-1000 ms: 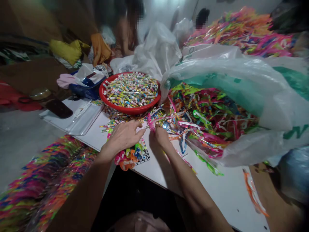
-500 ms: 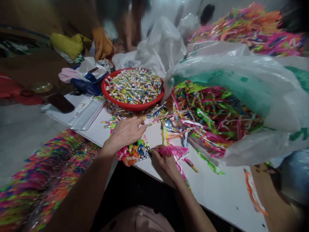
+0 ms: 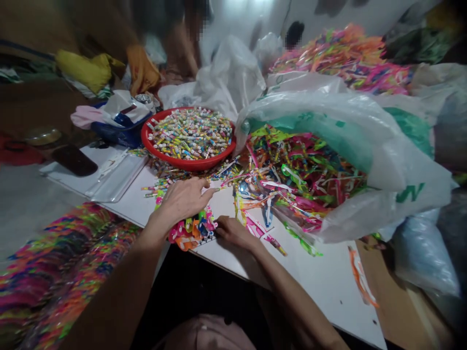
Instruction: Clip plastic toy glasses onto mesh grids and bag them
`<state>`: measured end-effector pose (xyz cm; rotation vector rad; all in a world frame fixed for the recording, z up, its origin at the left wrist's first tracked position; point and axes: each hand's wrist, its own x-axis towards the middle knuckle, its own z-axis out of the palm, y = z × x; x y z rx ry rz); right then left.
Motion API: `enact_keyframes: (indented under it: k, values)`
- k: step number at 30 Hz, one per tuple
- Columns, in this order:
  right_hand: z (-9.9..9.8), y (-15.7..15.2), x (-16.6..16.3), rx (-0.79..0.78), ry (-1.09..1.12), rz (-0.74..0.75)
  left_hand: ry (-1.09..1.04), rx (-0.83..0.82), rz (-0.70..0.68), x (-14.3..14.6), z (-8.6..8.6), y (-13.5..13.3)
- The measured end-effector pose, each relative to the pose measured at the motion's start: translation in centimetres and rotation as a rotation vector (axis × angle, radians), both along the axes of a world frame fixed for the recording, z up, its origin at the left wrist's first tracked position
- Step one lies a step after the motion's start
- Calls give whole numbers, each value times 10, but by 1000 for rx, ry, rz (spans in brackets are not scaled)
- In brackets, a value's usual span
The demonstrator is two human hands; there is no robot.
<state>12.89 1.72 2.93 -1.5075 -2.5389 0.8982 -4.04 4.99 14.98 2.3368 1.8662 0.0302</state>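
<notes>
My left hand [image 3: 184, 198] lies over a row of bright plastic toy pieces [image 3: 189, 233] near the table's front edge, fingers bent and mostly hidden. From between its thumb and first finger sticks out a thin small tube [image 3: 221, 188]; the grip itself is hard to see. At the right end of the row, my right hand [image 3: 235, 233] is closed, its fingertips pinching the edge of a pink plastic piece [image 3: 209, 218]. Under the pieces shows a black-and-white checked edge [image 3: 205, 241].
A red basin [image 3: 189, 164] full of small tubes stands behind my hands. To the right, a large plastic bag [image 3: 386, 184] gapes over loose coloured pieces. At the left are a clear plastic folder [image 3: 122, 182] and a dark phone-like object [image 3: 75, 160]. Packed rows [image 3: 54, 253] lie lower left.
My right hand has brought the pink piece left to the row's end. The left hand stays over the row, with its thumb slightly shifted. The view has turned a little right.
</notes>
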Motion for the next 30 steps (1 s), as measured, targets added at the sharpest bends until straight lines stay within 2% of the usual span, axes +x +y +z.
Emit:
enact_keyframes:
  k: [2, 5, 7, 10, 13, 17, 22, 24, 27, 30]
  values:
    - [7, 21, 19, 86, 37, -27, -13, 1, -2, -2, 1, -2]
    - [17, 61, 35, 310, -155, -181, -12, -13, 2, -3, 3, -3]
    - [18, 85, 38, 364, -261, -136, -2, -26, 11, -3, 4, -3]
    - [11, 100, 42, 355, -204, -16, -4, -33, 29, -2, 3, -1]
    - [0, 84, 55, 415, -72, -82, -12, -37, 29, -3, 1, 0]
    - [-5, 36, 76, 469, 5, -290, -11, -36, 25, -2, 1, -1]
    - [8, 2, 91, 396, -204, -493, -9, -18, 17, -2, 2, -1]
    - [19, -3, 92, 401, -175, -577, -14, -22, 20, -3, 1, -1]
    - [27, -15, 77, 275, 167, -575, -15, -25, 29, -4, 0, -1]
    - [11, -34, 42, 30, 537, -440, -16, -18, 37, -3, 0, -1]
